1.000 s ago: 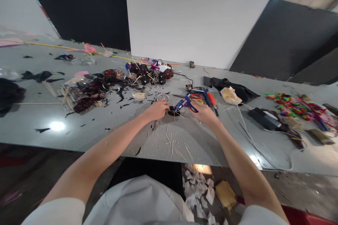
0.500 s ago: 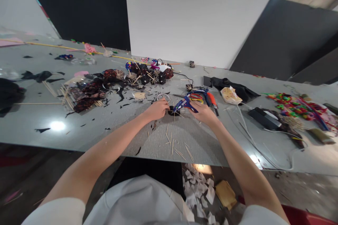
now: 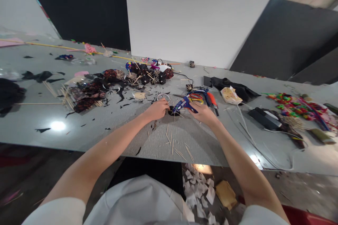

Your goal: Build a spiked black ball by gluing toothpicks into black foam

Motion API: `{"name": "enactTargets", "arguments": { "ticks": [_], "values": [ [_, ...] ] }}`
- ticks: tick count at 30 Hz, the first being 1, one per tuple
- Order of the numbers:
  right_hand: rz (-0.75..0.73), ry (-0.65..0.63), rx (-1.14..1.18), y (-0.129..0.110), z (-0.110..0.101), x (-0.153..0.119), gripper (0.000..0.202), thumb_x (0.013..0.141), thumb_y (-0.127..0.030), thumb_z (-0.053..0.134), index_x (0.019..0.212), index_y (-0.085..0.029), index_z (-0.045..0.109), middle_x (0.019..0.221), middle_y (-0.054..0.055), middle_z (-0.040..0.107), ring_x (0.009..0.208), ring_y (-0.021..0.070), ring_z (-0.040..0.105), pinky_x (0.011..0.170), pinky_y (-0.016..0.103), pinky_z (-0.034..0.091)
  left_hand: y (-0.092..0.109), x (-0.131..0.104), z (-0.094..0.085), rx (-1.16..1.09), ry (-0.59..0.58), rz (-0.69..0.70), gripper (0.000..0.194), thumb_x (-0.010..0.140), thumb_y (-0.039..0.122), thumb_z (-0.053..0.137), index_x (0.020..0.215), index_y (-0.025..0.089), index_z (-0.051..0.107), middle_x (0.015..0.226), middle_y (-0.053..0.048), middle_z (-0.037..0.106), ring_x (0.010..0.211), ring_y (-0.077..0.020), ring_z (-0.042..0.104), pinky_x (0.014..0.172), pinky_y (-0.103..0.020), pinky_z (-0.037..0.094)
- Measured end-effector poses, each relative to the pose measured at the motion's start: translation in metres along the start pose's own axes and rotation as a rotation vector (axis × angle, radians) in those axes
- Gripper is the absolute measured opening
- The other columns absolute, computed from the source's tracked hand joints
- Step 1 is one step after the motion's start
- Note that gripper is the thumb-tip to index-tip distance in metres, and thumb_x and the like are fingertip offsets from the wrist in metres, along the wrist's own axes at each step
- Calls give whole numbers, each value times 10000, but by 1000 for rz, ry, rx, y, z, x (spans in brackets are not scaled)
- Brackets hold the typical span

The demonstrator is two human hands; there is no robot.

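Observation:
My left hand (image 3: 157, 109) pinches a small black piece with thin sticks poking out of it (image 3: 173, 111), resting on the grey table (image 3: 105, 137). My right hand (image 3: 202, 113) grips a blue glue gun (image 3: 183, 104), its nozzle pointing left and down at the black piece. The two hands are close together at the middle of the table. Loose toothpicks (image 3: 174, 144) lie scattered just in front of them.
A heap of dark fabric scraps and sticks (image 3: 87, 93) lies to the left, with finished spiky balls (image 3: 148, 74) behind. Scissors and an orange-handled tool (image 3: 208, 98) sit right of the gun. A black box with a cable (image 3: 264, 119) and colourful pieces (image 3: 293, 107) are far right. A white board (image 3: 190, 17) stands behind.
The glue gun's nozzle has shifted slightly left and down toward the black piece. My left hand stays in place.

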State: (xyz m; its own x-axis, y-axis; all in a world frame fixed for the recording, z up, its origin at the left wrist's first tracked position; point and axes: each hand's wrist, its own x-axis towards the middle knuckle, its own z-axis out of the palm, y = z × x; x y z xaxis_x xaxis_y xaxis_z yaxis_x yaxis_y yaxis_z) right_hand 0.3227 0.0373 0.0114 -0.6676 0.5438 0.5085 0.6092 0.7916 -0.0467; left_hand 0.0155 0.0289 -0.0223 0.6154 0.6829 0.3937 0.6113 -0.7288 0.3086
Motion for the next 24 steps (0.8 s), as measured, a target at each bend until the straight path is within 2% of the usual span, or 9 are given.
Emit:
{"name": "enactTargets", "arguments": {
  "ticks": [14, 21, 24],
  "values": [
    [4, 25, 29, 0, 2, 1, 191, 1030, -292, 566, 1144, -223, 702, 1094, 125, 761, 1002, 271, 754, 904, 392, 612, 1, 0, -1, 6, -8, -7, 405, 875, -23, 479, 1042, 150, 805, 1013, -114, 730, 1118, -246, 616, 985, -349, 532],
    [128, 206, 111, 1, 6, 0, 239, 953, -389, 666, 1119, -234, 738, 1117, 118, 791, 1051, 300, 758, 974, 452, 615, -2, 0, 1, -16, -13, -16, 379, 869, -15, 499, 1047, 129, 801, 1054, -129, 732, 1167, -259, 602, 1011, -368, 525],
    [210, 246, 169, -1, 2, 2, 273, 920, -447, 693, 1041, -208, 748, 1046, 123, 793, 970, 296, 756, 943, 446, 614, -2, -1, 1, 8, -23, -16, 396, 885, -16, 488, 1074, 143, 798, 1078, -128, 734, 1180, -260, 598, 997, -366, 526]
  ]
}}
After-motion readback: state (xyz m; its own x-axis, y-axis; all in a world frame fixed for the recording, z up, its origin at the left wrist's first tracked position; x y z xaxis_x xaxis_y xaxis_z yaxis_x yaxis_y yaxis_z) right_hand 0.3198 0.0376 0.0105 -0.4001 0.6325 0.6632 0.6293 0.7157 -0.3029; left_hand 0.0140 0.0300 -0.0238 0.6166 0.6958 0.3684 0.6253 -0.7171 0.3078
